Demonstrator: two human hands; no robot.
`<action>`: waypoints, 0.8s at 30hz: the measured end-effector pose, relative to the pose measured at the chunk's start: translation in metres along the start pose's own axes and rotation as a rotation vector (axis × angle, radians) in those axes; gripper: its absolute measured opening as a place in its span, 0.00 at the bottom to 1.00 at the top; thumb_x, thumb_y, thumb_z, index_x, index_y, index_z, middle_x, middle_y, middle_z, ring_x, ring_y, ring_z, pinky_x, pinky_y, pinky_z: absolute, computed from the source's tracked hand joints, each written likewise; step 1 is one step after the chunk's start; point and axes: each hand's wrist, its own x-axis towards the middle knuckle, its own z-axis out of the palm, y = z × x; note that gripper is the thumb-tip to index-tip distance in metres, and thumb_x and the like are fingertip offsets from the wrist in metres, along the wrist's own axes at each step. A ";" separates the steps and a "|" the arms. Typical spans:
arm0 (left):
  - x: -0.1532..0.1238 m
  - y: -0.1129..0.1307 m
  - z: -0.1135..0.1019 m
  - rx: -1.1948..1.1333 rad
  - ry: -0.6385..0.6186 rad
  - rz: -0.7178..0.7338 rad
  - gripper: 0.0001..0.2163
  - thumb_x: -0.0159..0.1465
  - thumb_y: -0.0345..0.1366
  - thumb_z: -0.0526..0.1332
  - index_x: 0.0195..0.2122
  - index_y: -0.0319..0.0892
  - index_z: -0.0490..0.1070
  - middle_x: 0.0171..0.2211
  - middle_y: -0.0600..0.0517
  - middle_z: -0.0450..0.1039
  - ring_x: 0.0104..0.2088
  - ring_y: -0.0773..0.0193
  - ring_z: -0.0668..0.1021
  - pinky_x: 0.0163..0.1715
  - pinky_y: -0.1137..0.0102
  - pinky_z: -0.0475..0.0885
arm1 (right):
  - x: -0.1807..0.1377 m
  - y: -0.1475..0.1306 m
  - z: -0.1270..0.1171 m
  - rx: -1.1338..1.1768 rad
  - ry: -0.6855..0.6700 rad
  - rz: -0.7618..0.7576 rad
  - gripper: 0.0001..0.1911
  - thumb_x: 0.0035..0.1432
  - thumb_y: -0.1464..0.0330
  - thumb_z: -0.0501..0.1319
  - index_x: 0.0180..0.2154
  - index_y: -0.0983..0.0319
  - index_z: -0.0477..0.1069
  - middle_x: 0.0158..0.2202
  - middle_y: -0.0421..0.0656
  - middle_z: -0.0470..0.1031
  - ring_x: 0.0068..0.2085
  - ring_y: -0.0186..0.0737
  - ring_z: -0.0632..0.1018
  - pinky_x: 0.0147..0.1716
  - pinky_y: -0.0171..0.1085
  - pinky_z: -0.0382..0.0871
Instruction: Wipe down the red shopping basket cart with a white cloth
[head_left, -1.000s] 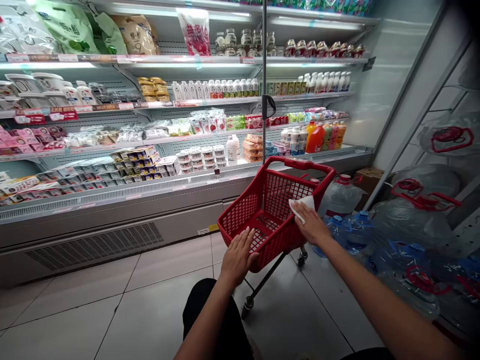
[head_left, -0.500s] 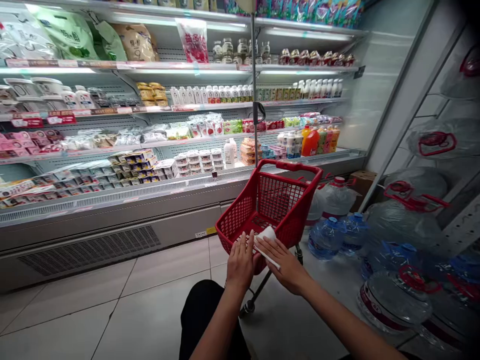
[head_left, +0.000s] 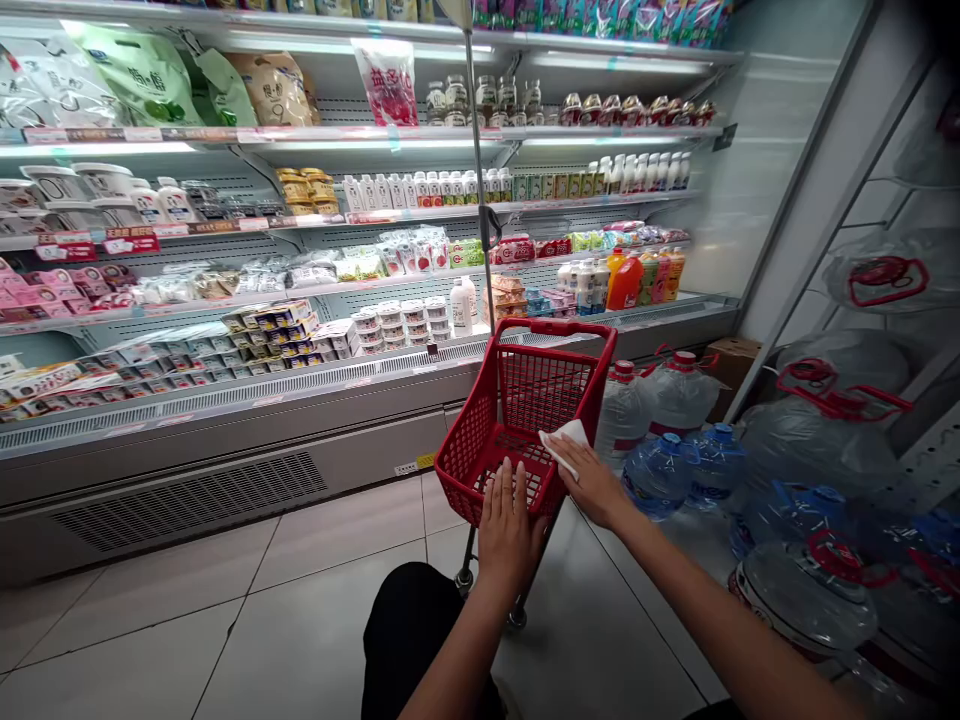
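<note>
We have both bare hands at a small red shopping cart [head_left: 480,425], which stands on the pale tiled floor [head_left: 300,620] in front of us, just before a long refrigerated case [head_left: 375,440]. Our left hand [head_left: 511,530] lies over the cart's near end, palm down; its grip is spread flat, the fingers straight and reaching over the near edge toward the mesh inside. The contact under that palm is hidden from us. Our right hand [head_left: 592,485] is at the cart's right side, its grip pinning a folded white cloth [head_left: 566,440] between the fingers and the top edge; we cannot see where its thumb sits. One corner of the cloth shows beyond our fingertips, over the basket.

A thin metal pole [head_left: 481,180] rises behind the cart's far handle. Beyond it, the lit shelves carry white bottles, tubs, jars and bags, with a bright orange bottle [head_left: 624,285] toward the right end. To the right of the cart we see blue-capped water bottles [head_left: 660,475] and bigger red-handled jugs [head_left: 802,600] on the floor, with a cardboard box [head_left: 739,365] behind. Our black-clad knee [head_left: 412,630] shows below, left of our left forearm.
</note>
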 end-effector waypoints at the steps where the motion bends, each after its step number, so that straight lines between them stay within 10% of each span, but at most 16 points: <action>1: 0.002 0.002 0.002 -0.013 -0.007 0.000 0.41 0.72 0.40 0.57 0.77 0.40 0.31 0.77 0.39 0.42 0.75 0.48 0.55 0.70 0.49 0.60 | -0.007 -0.009 0.003 0.004 0.010 -0.025 0.30 0.74 0.66 0.41 0.74 0.52 0.50 0.74 0.38 0.57 0.74 0.40 0.56 0.72 0.53 0.54; 8: 0.016 -0.043 -0.004 -0.090 -0.197 0.334 0.48 0.68 0.48 0.61 0.77 0.40 0.29 0.77 0.43 0.39 0.76 0.53 0.50 0.73 0.57 0.54 | -0.061 -0.054 0.012 -0.040 0.055 -0.203 0.28 0.73 0.66 0.49 0.72 0.56 0.58 0.73 0.41 0.60 0.74 0.42 0.57 0.73 0.52 0.53; 15: 0.036 -0.122 -0.019 0.067 -0.252 0.299 0.39 0.72 0.47 0.57 0.77 0.49 0.35 0.76 0.49 0.49 0.73 0.57 0.59 0.74 0.55 0.49 | -0.060 -0.009 -0.006 -0.097 0.019 -0.092 0.29 0.76 0.63 0.44 0.74 0.49 0.50 0.74 0.35 0.56 0.74 0.40 0.57 0.73 0.52 0.53; 24: 0.021 -0.041 0.010 -0.015 -0.103 0.133 0.48 0.63 0.38 0.60 0.77 0.39 0.30 0.77 0.44 0.45 0.75 0.51 0.54 0.73 0.52 0.50 | -0.101 -0.026 0.013 -0.142 0.168 0.143 0.34 0.75 0.64 0.41 0.76 0.52 0.30 0.77 0.36 0.45 0.75 0.40 0.52 0.73 0.49 0.53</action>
